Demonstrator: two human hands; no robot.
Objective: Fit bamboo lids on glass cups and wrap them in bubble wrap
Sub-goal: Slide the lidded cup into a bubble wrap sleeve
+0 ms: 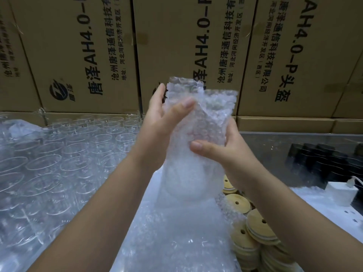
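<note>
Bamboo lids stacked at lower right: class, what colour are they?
The bamboo lids are light tan, each with a small dark hole; head view.

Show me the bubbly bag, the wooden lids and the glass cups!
bubble wrap bag point(209, 118): head view, middle of its front.
bamboo lids point(242, 208): head view, top of one lid.
glass cups point(77, 164): head view, mouth of one cup.

the glass cup point(185, 179) inside the bubble wrap point(198, 122) is only a hazy round shape — whether a lid sits on it cannot be told. bamboo lids point(242, 208) near the tabletop's front right corner go under the right forearm point(284, 203) and off the frame's bottom.
</note>
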